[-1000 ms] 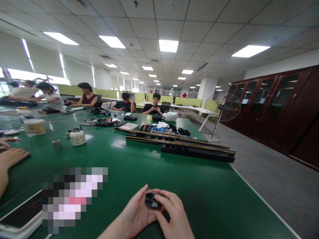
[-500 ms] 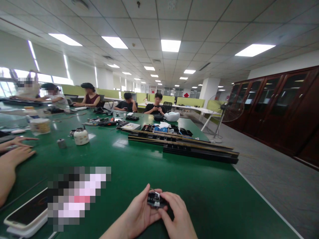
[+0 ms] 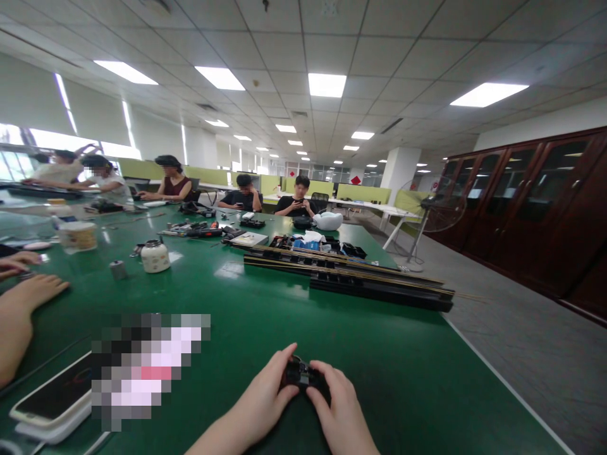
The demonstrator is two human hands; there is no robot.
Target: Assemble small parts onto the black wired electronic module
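Observation:
Low over the green table [image 3: 227, 328], a small black device with metallic bits on its face [image 3: 304, 375] is held between both hands; its exact kind I cannot make out. My left hand [image 3: 268, 395] grips its left end, thumb and fingers closed round the edge. On the opposite end, my right hand [image 3: 339, 398] pinches it with thumb below and fingers above. Fingers hide both ends of the device. To the left of my hands lies a phone [image 3: 54, 392] in a pale case, beside a blurred-out patch.
Long black rails with thin brass-coloured rods [image 3: 379, 291] lie ahead at right. A cream jar [image 3: 155, 257], a grey metal cylinder [image 3: 117, 270] and tools [image 3: 199, 230] stand or lie farther left. A co-worker's hands [image 3: 35, 287] rest at the left edge. Several people sit beyond.
The device has turned from lying across my left palm to being held at both ends. My left fingers have closed round its side. The co-worker's farther hand has drawn back left.

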